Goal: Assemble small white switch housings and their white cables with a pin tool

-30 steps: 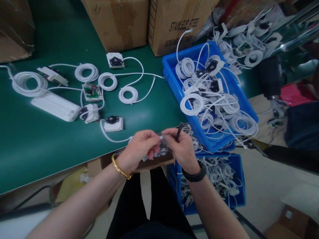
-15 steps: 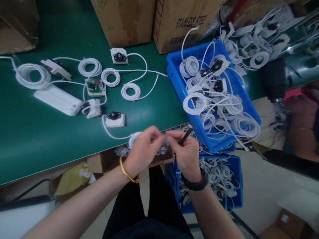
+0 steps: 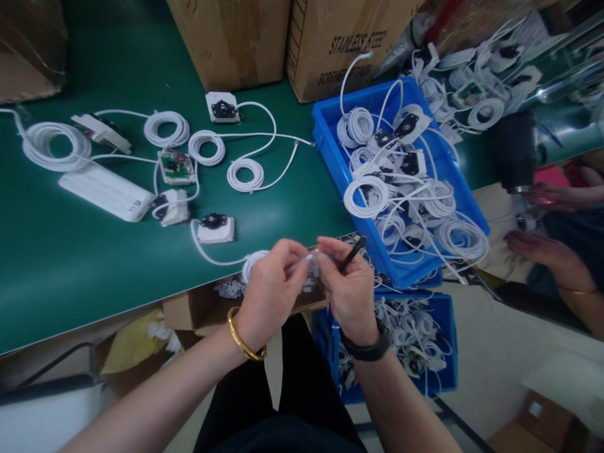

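My left hand is closed in a pinch on the end of a white cable at the table's front edge. Facing it, my right hand pinches near the same cable end, its thumb and forefinger close together. A slim black tool, perhaps pen-like, is tucked in the right hand; its kind is unclear. Beside my left hand lies a white cable coil, whose lead runs to a small white housing with a black part on top. The fingers partly hide the cable's tip.
A blue bin of coiled cables and housings stands right, with another blue bin below. More coils and a white power bank-like block lie left. Cardboard boxes stand behind. A co-worker's hands are far right, near a black heat-gun-like tool.
My fingertips have shifted slightly at the cable end, and its white tip shows more between them. At the far right, the co-worker's hands have come into clearer view under the black tool.
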`<action>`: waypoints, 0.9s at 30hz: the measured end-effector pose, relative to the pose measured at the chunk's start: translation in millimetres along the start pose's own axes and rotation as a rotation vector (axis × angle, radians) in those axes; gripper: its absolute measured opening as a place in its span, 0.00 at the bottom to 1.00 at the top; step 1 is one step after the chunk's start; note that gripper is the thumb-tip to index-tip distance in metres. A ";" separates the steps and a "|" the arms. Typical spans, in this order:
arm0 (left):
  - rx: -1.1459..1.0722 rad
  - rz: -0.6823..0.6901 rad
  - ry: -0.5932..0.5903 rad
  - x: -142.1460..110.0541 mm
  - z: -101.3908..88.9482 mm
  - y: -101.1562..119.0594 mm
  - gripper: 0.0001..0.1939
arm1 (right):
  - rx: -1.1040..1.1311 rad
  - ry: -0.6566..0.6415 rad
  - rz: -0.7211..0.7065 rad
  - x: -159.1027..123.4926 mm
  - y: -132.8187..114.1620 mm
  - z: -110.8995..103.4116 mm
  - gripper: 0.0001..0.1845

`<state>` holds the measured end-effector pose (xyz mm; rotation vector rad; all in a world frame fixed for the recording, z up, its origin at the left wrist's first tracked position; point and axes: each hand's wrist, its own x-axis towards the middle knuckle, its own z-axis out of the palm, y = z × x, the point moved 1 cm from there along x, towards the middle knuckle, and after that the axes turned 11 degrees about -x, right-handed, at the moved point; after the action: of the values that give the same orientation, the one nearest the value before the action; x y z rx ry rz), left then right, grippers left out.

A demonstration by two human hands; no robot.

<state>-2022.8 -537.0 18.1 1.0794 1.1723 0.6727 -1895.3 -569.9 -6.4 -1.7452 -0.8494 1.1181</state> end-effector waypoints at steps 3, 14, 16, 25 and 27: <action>-0.002 -0.014 0.025 0.6 -2.4 0.8 0.06 | -0.016 -0.026 0.001 -2.1 -3.7 -1.8 0.08; 0.196 0.171 0.033 -7.3 -4.3 -1.3 0.01 | -0.088 -0.098 -0.137 -13.8 -17.1 -7.9 0.06; 0.202 0.182 0.016 -8.9 -4.7 -3.5 0.02 | -0.114 -0.082 -0.155 -15.4 -18.0 -9.8 0.06; 0.076 0.153 -0.067 -12.7 -7.4 -4.1 0.03 | -0.065 -0.076 -0.128 -15.1 -15.6 -7.5 0.04; 0.036 0.137 -0.064 -13.7 -8.4 -4.5 0.04 | -0.090 -0.074 -0.118 -15.2 -14.6 -7.1 0.03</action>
<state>-2035.2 -548.0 19.0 1.2111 1.0659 0.7202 -1895.5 -579.6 13.6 -1.7108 -1.0488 1.0860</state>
